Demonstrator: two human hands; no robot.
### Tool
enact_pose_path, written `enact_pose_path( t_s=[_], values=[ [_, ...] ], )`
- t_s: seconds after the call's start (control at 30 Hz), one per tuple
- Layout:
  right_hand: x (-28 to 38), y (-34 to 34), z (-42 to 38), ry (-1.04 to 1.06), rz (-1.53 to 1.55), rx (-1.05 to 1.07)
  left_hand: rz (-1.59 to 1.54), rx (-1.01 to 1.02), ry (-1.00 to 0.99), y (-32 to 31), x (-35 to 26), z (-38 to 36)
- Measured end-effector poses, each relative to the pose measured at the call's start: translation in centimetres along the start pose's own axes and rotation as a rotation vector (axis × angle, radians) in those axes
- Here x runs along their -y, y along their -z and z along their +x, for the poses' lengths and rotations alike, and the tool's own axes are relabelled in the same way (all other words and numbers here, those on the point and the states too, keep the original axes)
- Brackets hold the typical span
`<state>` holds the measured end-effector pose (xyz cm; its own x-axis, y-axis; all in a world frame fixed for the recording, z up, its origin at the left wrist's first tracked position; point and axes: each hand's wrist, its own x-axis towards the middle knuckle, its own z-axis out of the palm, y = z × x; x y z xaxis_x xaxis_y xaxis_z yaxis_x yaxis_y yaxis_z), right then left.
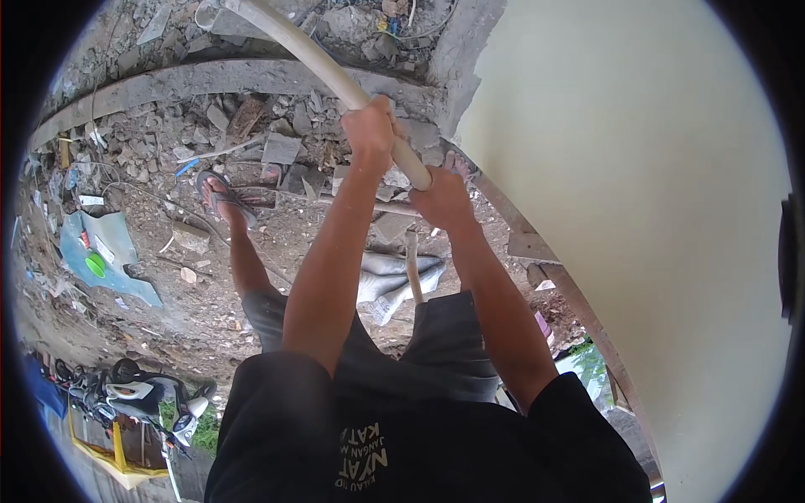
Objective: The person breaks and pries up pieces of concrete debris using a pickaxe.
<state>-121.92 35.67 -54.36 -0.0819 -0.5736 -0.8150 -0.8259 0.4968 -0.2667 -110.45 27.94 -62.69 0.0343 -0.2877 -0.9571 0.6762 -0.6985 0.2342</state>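
A long pale handle (314,60) slants from the upper left down to the middle of the view. My left hand (369,130) is closed round it partway along. Lower and to the right, my right hand (443,197) grips it near its bottom end. At the top left edge, the far end of the handle meets something that I cannot make out clearly. Below my hands, a white sack (381,281) lies on the ground, with a short wooden stick (412,267) beside it.
Broken rubble (285,149) covers the ground beyond my sandalled foot (220,197). A concrete beam (201,77) curves across the upper left. A pale wall (637,210) fills the right side. A bluish sheet (101,251) and parked motorbikes (155,398) are at left.
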Motion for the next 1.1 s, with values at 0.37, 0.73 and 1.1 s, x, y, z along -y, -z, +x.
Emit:
enact_pose_path(
  t_s=[0.37, 0.73, 1.1],
  values=[
    [-2.5, 0.1, -6.6, -0.176, 0.02, -0.021, 0.107, -0.029, 0.176, 0.0, 4.4, -5.3],
    [-5.9, -4.5, -9.4, -0.415, 0.224, -0.047, 0.427, 0.056, 0.237, 0.8, 11.2, -4.4],
    [-5.9, -4.5, -1.0, -0.187, 0.309, -0.103, 0.576, 0.071, -0.12, -2.5, 5.5, -0.5]
  ],
)
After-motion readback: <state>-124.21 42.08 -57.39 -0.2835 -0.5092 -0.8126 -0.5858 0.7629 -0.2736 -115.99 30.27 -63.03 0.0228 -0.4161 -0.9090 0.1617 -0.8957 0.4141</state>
